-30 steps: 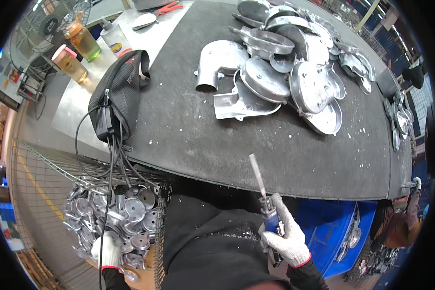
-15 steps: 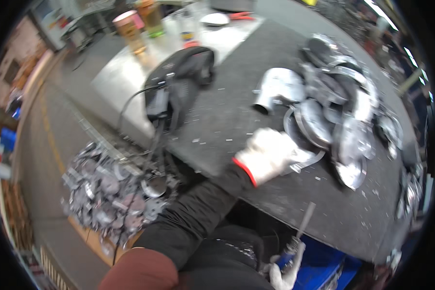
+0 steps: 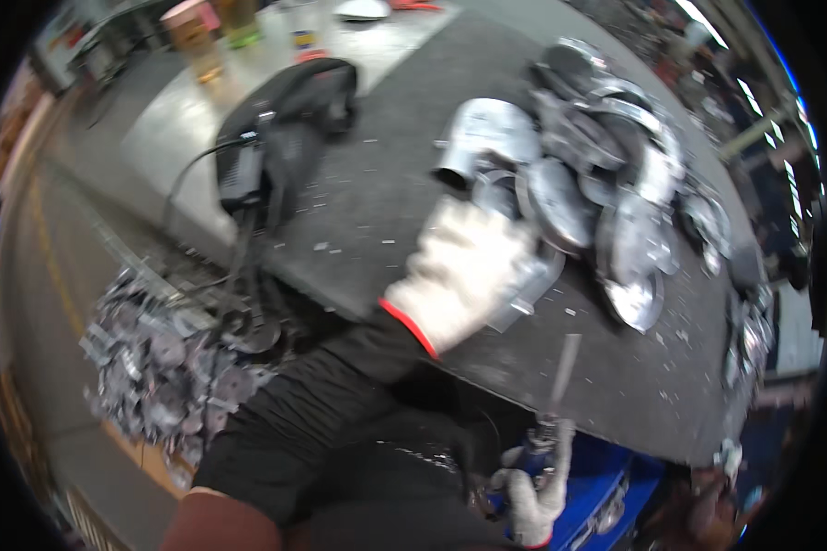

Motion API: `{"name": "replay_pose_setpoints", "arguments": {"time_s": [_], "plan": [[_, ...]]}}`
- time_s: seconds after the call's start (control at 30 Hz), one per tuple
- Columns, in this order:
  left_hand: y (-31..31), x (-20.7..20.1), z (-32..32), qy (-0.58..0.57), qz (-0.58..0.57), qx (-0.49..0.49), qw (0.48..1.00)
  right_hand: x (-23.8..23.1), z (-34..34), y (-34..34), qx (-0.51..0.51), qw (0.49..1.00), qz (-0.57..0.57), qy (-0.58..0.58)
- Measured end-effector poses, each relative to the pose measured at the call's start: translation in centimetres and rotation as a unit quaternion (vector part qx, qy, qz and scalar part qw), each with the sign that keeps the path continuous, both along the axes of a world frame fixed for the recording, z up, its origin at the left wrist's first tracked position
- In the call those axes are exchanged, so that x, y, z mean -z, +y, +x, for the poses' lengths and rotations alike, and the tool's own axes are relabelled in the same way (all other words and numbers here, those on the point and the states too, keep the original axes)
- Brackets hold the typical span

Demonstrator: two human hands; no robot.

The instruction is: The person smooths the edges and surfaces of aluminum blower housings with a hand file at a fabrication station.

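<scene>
One of mine, the left hand point(image 3: 464, 274), is overlapping a silvery casting point(image 3: 529, 294), blur hiding whether its fingers are gripping; my right hand point(image 3: 531, 507) is clamping fingers around a blue tool point(image 3: 537, 457).

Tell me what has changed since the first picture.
The left hand has moved from the heap of small metal parts forward and right to a metal casting on the dark table; blur hides whether it grips. The camera view has shifted too. Unchanged: the right hand holds the blue tool; the elbow-shaped casting remains on the table.
</scene>
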State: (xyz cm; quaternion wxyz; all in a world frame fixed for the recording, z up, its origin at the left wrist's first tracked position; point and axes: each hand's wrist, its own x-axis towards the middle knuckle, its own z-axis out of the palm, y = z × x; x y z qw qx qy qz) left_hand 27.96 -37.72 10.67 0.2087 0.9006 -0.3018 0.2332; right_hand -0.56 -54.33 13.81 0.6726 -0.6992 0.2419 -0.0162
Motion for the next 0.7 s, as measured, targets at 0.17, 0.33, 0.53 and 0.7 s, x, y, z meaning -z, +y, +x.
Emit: {"name": "replay_pose_setpoints", "arguments": {"time_s": [0.17,0.33,0.53,0.7], "plan": [[1.8,-2.7,3.1,0.324,-0.033,0.012,0.945,1.9,-3.5,-1.1,-0.058,0.993,-0.100,-0.034],[4.6,-0.6,1.1,0.181,0.030,0.096,0.978,0.6,-1.8,-0.8,0.010,1.000,-0.004,0.006],[3.1,-1.2,8.6,0.040,0.117,0.110,0.986,0.3,-0.5,-1.3,0.016,1.000,0.017,0.009],[2.0,-4.0,9.7,0.034,0.166,0.203,0.964,1.9,-1.8,-2.1,-0.046,0.995,-0.043,-0.081]]}}
